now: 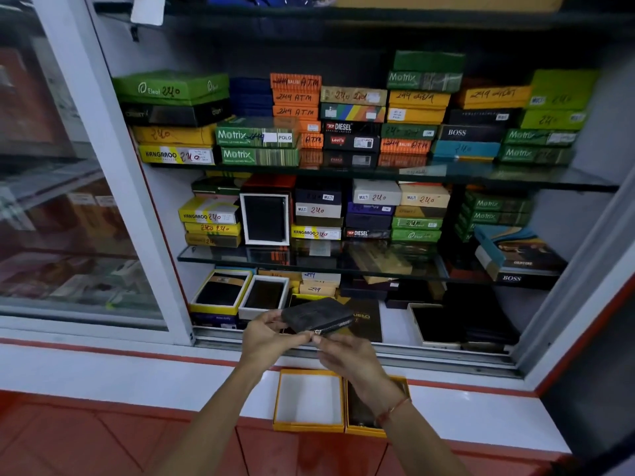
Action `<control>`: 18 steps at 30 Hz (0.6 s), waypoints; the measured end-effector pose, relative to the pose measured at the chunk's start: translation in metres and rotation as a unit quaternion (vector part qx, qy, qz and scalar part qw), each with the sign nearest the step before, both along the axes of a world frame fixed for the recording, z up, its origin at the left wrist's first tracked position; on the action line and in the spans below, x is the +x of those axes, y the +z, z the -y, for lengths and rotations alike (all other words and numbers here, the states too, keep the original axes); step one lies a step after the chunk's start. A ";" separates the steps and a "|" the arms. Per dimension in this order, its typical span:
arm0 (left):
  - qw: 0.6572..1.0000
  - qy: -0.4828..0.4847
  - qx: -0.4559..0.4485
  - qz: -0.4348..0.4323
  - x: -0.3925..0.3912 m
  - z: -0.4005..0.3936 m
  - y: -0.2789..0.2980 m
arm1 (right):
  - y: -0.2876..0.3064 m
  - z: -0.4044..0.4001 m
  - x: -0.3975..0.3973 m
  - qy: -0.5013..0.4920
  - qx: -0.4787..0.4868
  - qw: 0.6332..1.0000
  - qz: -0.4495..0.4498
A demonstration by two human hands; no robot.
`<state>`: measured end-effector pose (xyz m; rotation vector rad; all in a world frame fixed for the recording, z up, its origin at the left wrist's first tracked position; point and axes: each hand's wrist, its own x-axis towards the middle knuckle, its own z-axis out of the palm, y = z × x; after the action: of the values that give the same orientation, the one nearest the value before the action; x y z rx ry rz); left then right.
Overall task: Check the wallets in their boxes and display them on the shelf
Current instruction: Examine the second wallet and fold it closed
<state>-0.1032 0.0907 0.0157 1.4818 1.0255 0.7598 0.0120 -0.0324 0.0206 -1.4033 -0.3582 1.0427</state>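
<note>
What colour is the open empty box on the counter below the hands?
The open box has a yellow-orange rim and a white inside, seen clearly in the head view, on the counter.

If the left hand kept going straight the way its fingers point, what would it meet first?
The left hand points up and right into the dark zip wallet it already holds. Past that, probably the dark brown box lying on the bottom shelf, though depth is hard to judge from one view.

Dim, even light; upper shelf (pixel 378 15) sank into shadow. Glass door (pixel 62 201) showed blurred reflections. Wide-angle bending and softness at edges.
</note>
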 end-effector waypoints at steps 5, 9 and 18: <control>1.000 -0.005 -0.019 0.014 -0.003 -0.007 -0.003 | 0.010 0.003 0.010 -0.002 -0.041 0.949 0.312; 0.992 -0.083 -0.072 0.063 -0.028 -0.016 -0.002 | 0.023 0.011 0.045 -0.043 -0.061 0.909 0.409; 0.839 -0.356 -0.258 0.322 -0.022 -0.011 -0.010 | 0.037 -0.007 0.028 0.115 -0.001 0.963 0.242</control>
<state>-0.1249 0.1021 0.0052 0.9019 0.0925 0.3353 0.0400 -0.0251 0.0581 -1.6421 -0.8957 0.8709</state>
